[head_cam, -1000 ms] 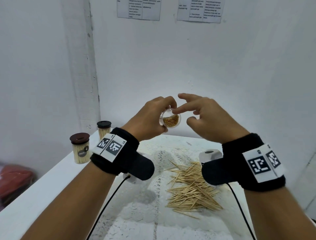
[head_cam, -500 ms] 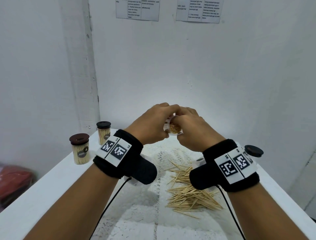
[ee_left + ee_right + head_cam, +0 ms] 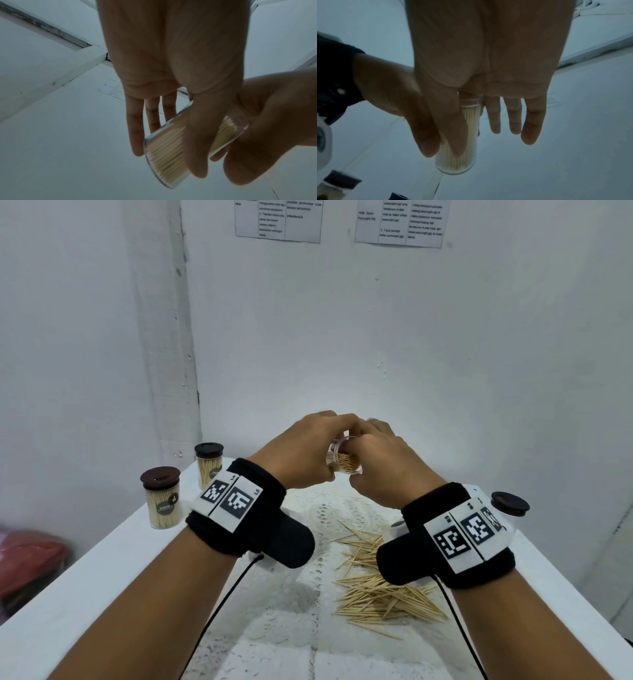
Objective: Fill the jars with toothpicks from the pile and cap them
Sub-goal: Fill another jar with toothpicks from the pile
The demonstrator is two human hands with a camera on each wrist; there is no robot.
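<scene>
Fingers (image 3: 193, 135) of both hands are wrapping the clear jar (image 3: 344, 462) midair, hiding most of it; wrists angling inward.

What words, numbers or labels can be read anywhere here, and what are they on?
"LS": beside the square code tags on the left wristband.
"RS": beside the code tags on the right wristband.
Left wall sheet: printed lines, too small and blurred to read.
Right wall sheet: too blurred to read.
Round dark label on the nearer capped jar: too small to read.
</scene>
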